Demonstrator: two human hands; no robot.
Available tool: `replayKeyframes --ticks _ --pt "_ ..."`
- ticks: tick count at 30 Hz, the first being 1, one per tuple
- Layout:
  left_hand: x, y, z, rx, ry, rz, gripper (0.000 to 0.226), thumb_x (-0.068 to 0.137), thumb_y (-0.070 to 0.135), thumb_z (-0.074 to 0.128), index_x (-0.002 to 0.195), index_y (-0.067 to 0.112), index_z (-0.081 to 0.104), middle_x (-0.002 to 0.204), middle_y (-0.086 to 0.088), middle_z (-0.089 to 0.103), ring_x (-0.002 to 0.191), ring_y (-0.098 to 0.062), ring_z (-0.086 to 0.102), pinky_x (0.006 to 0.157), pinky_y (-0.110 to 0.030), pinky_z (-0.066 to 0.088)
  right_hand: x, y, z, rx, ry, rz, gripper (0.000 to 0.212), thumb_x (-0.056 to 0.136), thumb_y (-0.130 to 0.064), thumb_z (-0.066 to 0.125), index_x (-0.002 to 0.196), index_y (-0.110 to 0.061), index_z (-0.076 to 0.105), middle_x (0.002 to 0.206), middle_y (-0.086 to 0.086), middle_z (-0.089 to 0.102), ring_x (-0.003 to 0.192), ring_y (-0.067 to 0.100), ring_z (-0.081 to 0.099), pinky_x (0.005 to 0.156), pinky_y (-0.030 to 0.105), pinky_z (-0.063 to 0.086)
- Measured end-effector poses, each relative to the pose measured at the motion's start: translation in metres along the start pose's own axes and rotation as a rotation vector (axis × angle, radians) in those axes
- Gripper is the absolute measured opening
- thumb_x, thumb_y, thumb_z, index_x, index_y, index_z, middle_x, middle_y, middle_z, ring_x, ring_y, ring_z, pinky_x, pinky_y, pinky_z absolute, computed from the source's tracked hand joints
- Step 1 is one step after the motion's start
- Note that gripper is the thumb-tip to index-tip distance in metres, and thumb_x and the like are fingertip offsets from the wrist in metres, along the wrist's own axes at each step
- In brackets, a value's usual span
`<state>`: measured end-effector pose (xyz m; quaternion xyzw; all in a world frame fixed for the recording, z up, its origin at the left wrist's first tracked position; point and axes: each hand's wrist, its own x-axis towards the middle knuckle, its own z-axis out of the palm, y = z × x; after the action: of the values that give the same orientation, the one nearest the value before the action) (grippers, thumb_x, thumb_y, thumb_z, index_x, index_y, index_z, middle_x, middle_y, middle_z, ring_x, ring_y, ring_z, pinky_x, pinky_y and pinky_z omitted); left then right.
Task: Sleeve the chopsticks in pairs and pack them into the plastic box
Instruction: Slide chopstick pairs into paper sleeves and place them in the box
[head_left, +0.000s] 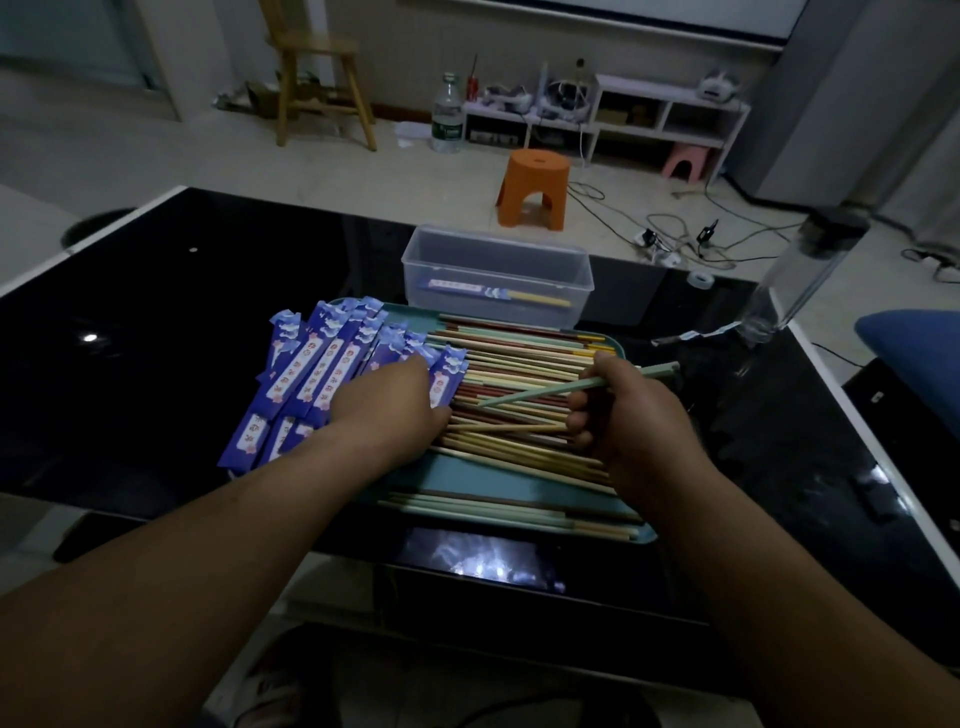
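Observation:
A teal tray (467, 483) on the black table holds a spread of loose chopsticks (519, 348) in several colours, with a pile of purple paper sleeves (317, 369) on its left side. My right hand (623, 415) grips a pair of pale green chopsticks (550, 389) that point left over the pile. My left hand (400, 405) reaches onto the sleeves at their right edge; its fingertips are hidden, so its hold is unclear. Behind the tray stands the clear plastic box (498, 260) with one sleeved pair (483, 289) lying inside.
A clear bottle with a dark cap (800, 270) stands at the table's right, with a roll of tape (698, 279) near it. Beyond the table are an orange stool (535, 187), floor cables and a low white shelf. A blue cushion (914, 343) sits at the far right.

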<state>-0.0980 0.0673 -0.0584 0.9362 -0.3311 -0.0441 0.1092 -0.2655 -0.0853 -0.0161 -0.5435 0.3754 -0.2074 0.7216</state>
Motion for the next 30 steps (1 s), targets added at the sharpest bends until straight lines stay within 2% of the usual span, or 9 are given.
replayKeyframes --ticks 5,10,14,17,19,21,25,27,30 --pt "0.006 -0.001 0.002 -0.058 -0.042 -0.064 0.038 0.087 0.058 0.061 0.104 0.026 0.049 0.097 0.000 0.061 0.091 -0.026 0.060 0.077 -0.040 0.050 0.001 -0.001 0.001 -0.001 -0.009 0.004 0.031 0.108 -0.032 0.049 0.085 -0.013 0.058 0.063 0.003 0.060 0.051 0.015 0.053 0.047 0.027 0.038" --pt "0.007 0.002 -0.001 -0.200 -0.038 -0.030 0.023 0.094 0.043 0.060 0.087 0.025 0.048 0.086 -0.001 0.062 0.074 -0.021 0.060 0.062 -0.037 0.050 0.001 -0.001 -0.002 0.001 -0.011 0.002 0.031 0.107 -0.035 0.050 0.086 -0.014 0.060 0.063 0.002 0.061 0.052 0.015 0.054 0.047 0.027 0.039" --pt "0.011 0.005 -0.011 -0.345 0.075 0.007 0.023 0.099 0.032 0.060 0.081 0.025 0.046 0.082 -0.004 0.060 0.068 -0.015 0.052 0.055 -0.033 0.032 0.002 0.000 -0.004 -0.013 -0.015 0.022 0.028 0.107 -0.033 0.051 0.089 -0.013 0.060 0.065 0.002 0.061 0.053 0.015 0.056 0.048 0.027 0.042" --pt "0.015 0.005 -0.021 -0.448 0.123 0.005 0.018 0.098 0.023 0.058 0.087 0.025 0.043 0.084 -0.004 0.059 0.072 -0.019 0.056 0.059 -0.037 0.041 0.002 0.007 -0.003 -0.038 -0.046 0.064 0.026 0.106 -0.031 0.051 0.091 -0.013 0.060 0.065 0.003 0.062 0.053 0.015 0.057 0.048 0.026 0.045" --pt "0.015 0.006 -0.026 -0.532 0.066 0.005 0.013 0.097 0.021 0.056 0.092 0.026 0.045 0.088 -0.005 0.063 0.075 -0.023 0.062 0.065 -0.040 0.050 0.003 0.008 -0.004 -0.043 -0.044 0.075 0.026 0.106 -0.032 0.053 0.090 -0.013 0.061 0.065 0.003 0.062 0.053 0.015 0.058 0.047 0.025 0.045" --pt "0.010 0.009 -0.033 -0.633 -0.054 0.016 0.005 0.098 0.023 0.051 0.099 0.027 0.052 0.087 -0.005 0.066 0.069 -0.021 0.059 0.064 -0.035 0.046 0.005 0.004 -0.006 -0.034 -0.013 0.053 0.026 0.105 -0.031 0.053 0.088 -0.012 0.062 0.066 0.004 0.062 0.053 0.015 0.058 0.048 0.026 0.044" --pt "-0.007 0.015 -0.037 -1.031 -0.396 0.037 0.040 0.107 0.045 0.044 0.110 0.015 0.069 0.077 -0.002 0.051 0.064 -0.013 0.043 0.058 -0.028 0.037 0.009 -0.005 -0.016 -0.006 -0.005 0.011 0.028 0.105 -0.032 0.052 0.088 -0.013 0.064 0.068 0.004 0.061 0.057 0.016 0.057 0.052 0.029 0.042" --pt "-0.011 0.014 -0.034 -1.036 -0.448 0.079 0.049 0.107 0.052 0.039 0.111 0.017 0.073 0.075 0.002 0.048 0.063 -0.010 0.042 0.058 -0.026 0.035 0.009 -0.004 -0.017 -0.042 -0.034 0.005 0.026 0.104 -0.030 0.053 0.092 -0.012 0.066 0.070 0.004 0.061 0.057 0.015 0.056 0.051 0.028 0.043" --pt "-0.013 0.015 -0.031 -0.910 -0.481 0.186 0.040 0.106 0.051 0.043 0.111 0.024 0.072 0.081 0.004 0.055 0.072 -0.012 0.046 0.065 -0.029 0.038 0.004 -0.003 -0.013 -0.094 -0.070 -0.007 0.026 0.103 -0.029 0.055 0.103 -0.009 0.072 0.070 0.003 0.062 0.058 0.015 0.056 0.053 0.027 0.044"
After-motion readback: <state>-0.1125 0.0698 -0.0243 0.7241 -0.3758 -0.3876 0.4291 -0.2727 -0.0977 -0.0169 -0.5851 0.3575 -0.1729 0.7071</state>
